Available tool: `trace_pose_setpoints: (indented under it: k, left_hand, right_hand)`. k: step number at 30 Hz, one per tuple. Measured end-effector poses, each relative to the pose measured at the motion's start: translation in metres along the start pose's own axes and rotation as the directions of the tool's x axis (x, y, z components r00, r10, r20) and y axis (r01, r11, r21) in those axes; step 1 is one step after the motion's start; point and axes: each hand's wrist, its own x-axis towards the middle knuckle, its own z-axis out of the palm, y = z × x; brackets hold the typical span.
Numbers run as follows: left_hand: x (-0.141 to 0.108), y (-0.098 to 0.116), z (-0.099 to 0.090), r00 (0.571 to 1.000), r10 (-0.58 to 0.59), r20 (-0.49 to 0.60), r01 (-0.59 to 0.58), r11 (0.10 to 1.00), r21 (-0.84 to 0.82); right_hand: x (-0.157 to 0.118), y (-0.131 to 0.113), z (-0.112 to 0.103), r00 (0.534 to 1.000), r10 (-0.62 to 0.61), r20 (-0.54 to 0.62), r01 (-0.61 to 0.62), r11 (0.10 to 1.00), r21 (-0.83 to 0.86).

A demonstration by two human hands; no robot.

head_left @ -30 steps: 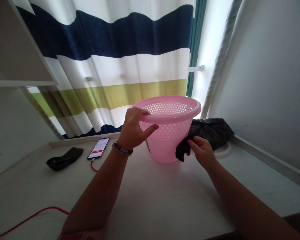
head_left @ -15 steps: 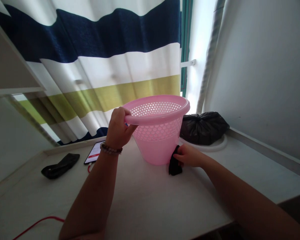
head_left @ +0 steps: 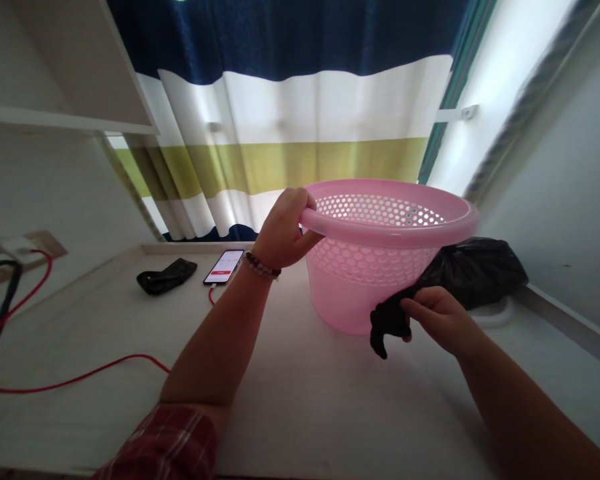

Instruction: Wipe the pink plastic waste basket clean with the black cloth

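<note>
Near the back-left corner of the worktop lies a limp black item; beside it, my phone sits by the back edge, likely within its red cable's reach. My left hand clasps the pink basket, right of the worktop's middle, by its rim, seemingly steadying it. My right hand pinches a black cloth low at its side, perhaps for wiping; a black plastic bag rests toward the right edge.

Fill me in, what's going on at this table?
A person's left hand grips the rim of a round pink perforated plastic basket. Their right hand pinches a limp black cloth by the basket's lower right side; whether they touch is unclear. Further left, on the white tabletop, lie a dark elongated item and a lit rectangular phone with a red cable. A bulky black plastic bag sits behind.
</note>
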Motion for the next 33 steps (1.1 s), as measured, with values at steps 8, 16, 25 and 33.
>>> trace_pose_setpoints:
  k: [8,16,25,33]
  left_hand:
    - [-0.001,-0.009,0.003,1.000,-0.011,-0.028,0.010,1.000,-0.010]
    - [0.000,-0.007,0.001,0.999,-0.048,-0.004,0.048,0.998,-0.027]
    - [0.003,-0.005,0.000,0.998,-0.067,0.013,0.067,0.998,-0.015]
    - [0.006,-0.004,-0.003,0.999,-0.045,0.023,0.047,0.994,-0.103]
  right_hand:
    - [0.011,0.015,0.015,0.915,0.338,0.221,-0.265,0.916,-0.303]
    - [0.003,-0.010,-0.002,0.989,-0.013,-0.150,0.024,0.997,0.070]
    - [0.008,0.009,-0.009,0.967,0.227,-0.118,-0.254,0.911,-0.325]
    - [0.006,0.010,-0.009,0.968,0.201,-0.150,-0.248,0.853,-0.459]
